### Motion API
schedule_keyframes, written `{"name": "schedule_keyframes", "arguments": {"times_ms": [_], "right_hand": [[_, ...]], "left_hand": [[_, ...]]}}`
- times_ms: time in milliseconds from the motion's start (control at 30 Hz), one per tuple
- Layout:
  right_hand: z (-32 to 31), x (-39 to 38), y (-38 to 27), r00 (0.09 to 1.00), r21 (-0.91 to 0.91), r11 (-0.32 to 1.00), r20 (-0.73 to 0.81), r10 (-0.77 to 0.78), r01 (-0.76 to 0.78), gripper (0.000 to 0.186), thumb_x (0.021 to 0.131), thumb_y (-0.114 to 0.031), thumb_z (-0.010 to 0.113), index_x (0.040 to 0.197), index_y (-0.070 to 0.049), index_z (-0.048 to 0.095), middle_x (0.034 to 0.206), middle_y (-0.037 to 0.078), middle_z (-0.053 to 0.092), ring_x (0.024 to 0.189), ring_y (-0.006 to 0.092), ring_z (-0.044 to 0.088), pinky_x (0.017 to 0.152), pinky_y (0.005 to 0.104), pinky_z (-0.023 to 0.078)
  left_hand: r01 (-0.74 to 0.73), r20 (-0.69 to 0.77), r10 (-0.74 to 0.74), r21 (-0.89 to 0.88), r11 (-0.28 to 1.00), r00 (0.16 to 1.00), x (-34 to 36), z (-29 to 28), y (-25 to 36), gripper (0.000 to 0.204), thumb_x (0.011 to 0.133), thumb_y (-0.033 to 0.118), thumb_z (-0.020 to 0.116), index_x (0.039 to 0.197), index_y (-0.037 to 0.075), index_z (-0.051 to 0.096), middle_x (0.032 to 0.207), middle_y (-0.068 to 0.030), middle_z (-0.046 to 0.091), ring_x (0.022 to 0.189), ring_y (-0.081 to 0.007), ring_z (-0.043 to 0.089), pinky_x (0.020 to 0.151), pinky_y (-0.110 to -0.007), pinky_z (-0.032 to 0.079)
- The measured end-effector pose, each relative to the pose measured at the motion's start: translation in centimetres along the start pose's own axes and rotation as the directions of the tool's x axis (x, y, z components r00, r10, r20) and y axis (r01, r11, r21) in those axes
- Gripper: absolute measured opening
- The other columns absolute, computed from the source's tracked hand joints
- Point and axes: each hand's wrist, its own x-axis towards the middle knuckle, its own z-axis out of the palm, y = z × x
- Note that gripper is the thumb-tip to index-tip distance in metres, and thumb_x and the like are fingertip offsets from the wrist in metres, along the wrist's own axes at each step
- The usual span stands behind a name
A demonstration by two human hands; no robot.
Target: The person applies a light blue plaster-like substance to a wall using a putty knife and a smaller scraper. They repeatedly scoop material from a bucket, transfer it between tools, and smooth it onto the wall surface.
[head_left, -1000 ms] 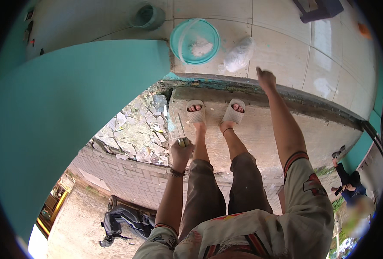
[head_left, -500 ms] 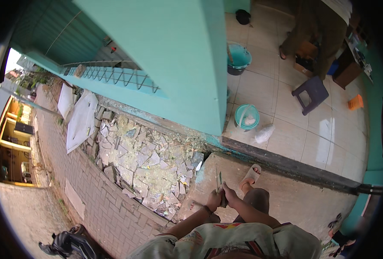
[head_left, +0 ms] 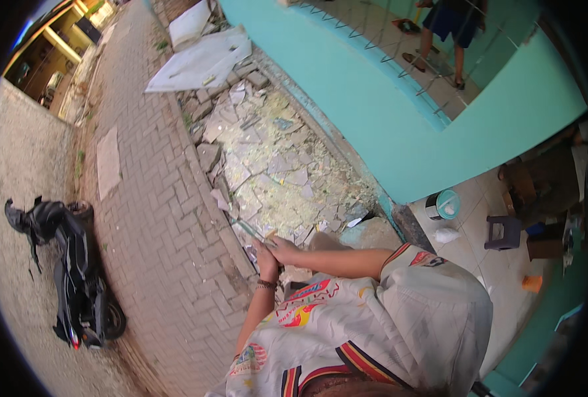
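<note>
My left hand (head_left: 266, 263), with a beaded bracelet at its wrist, is closed on a thin greenish tool (head_left: 246, 228). The tool points up and to the left, and its exact kind is too small to tell. Pressed close beside it, my right hand (head_left: 285, 251) is also closed. A short tan end (head_left: 271, 233) sticks up by its fingers, and what it belongs to is hidden. Both hands are in front of my body, over the near edge of a bed of broken tiles (head_left: 287, 175).
Brick paving (head_left: 155, 192) runs along the left, where a black motorbike (head_left: 79, 271) is parked. A white sheet (head_left: 201, 63) lies beyond the rubble. Behind the turquoise wall (head_left: 400, 126) stands a person (head_left: 453, 26). A lidded bucket (head_left: 443, 204) and a purple stool (head_left: 503, 233) occupy the tiled floor.
My view and body have turned to the left, bringing the motorbike fully into sight. My hands have gone from above the concrete step to the rubble's edge, still together with the thin tool.
</note>
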Motion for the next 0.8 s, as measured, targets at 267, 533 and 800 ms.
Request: {"name": "schedule_keyframes", "arguments": {"times_ms": [267, 533, 800], "right_hand": [[5.6, 15.8, -9.2, 0.940, -0.072, 0.984, 0.292, 0.178, -0.164, 0.042, 0.087, -0.035, 0.059, 0.097, 0.005, 0.063, 0.077, 0.017, 0.067, 0.066, 0.0235, 0.067, 0.059, 0.0355, 0.051], [5.4, 45.0, -19.4, 0.825, -0.102, 0.980, 0.529, 0.199, -0.171, 0.036, 0.085, -0.022, 0.063, 0.104, 0.008, 0.056, 0.081, 0.015, 0.065, 0.065, 0.0218, 0.067, 0.050, 0.0357, 0.052], [-9.3, 66.9, -14.8, 0.935, -0.691, 0.640, -0.163, 0.316, -0.336, 0.051, 0.071, -0.035, 0.076, 0.102, 0.004, 0.064, 0.098, 0.025, 0.066, 0.093, 0.0359, 0.066, 0.079, 0.0403, 0.053]], "left_hand": [[0.139, -0.096, -0.114, 0.310, 0.941, 0.989, 12.5, -8.6, 7.6, 0.077, 0.093, 0.071, 0.019, 0.066, 0.008, 0.054, 0.052, -0.0014, 0.049, 0.043, -0.0112, 0.045, 0.039, -0.029, 0.035], [0.256, -0.037, -0.271, 0.467, 0.846, 0.962, 40.3, -17.5, 16.5, 0.079, 0.093, 0.066, 0.032, 0.065, -0.001, 0.062, 0.048, -0.0091, 0.052, 0.040, -0.0164, 0.049, 0.041, -0.032, 0.038], [0.560, -0.515, -0.443, 0.090, 0.824, 0.734, 56.1, -40.5, 12.0, 0.048, 0.090, 0.043, 0.059, 0.077, -0.002, 0.059, 0.050, -0.0072, 0.051, 0.039, -0.0166, 0.048, 0.037, -0.032, 0.036]]}}
